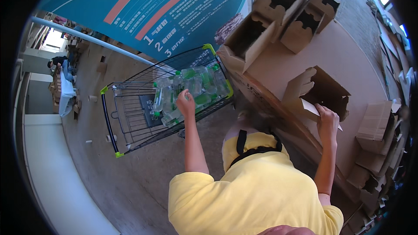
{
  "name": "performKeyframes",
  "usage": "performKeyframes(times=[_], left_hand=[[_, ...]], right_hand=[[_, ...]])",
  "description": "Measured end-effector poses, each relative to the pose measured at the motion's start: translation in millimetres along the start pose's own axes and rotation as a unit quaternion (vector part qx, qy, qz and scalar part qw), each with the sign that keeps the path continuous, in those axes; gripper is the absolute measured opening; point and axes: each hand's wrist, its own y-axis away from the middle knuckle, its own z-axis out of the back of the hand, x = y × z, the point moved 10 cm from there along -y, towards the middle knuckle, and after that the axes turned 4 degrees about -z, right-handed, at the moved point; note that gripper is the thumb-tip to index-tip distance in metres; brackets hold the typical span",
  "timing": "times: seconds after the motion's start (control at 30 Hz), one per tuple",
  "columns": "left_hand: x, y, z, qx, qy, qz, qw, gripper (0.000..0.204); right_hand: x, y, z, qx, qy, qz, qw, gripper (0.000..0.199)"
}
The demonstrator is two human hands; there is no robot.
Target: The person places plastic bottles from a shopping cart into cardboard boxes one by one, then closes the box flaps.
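Clear plastic bottles [194,85] with green caps and labels lie piled in the far end of a wire shopping cart [126,134]. Over the near side of the pile is my left hand [186,102], its fingers bent together beside one bottle; whatever they grip is hidden. An open cardboard box [296,88] with notched edges stands on the brown cardboard-like surface to the right. My right hand [327,124] is closed on its near edge, by a pale flap. The inside of the box is dark.
Several more open cardboard boxes [272,6] stand at the far end of the brown surface [344,54]. Folded cartons [375,124] are stacked at right. A blue-green banner [174,0] rises behind the cart. Far left, another person [61,66] bends by a white-covered pile.
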Motion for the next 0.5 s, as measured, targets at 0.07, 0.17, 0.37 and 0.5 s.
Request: performKeyframes(times=[0.07, 0.17, 0.37, 0.5], left_hand=[[42, -5, -25, 0.035, -0.025, 0.052, 0.998, 0.023], [107, -6, -112, 0.187, -0.073, 0.067, 0.977, 0.032], [204, 13, -258, 0.310, 0.019, 0.188, 0.932, 0.050], [184, 18, -300, 0.337, 0.117, 0.208, 0.911, 0.050]], right_hand=[[5, -5, -10, 0.003, 0.018, 0.000, 1.000, 0.037], [19, -8, -20, 0.028, 0.041, -0.004, 0.999, 0.035], [36, -7, -28, 0.041, 0.072, -0.032, 0.996, 0.033], [42, -9, -24, 0.031, 0.075, -0.056, 0.995, 0.036]])
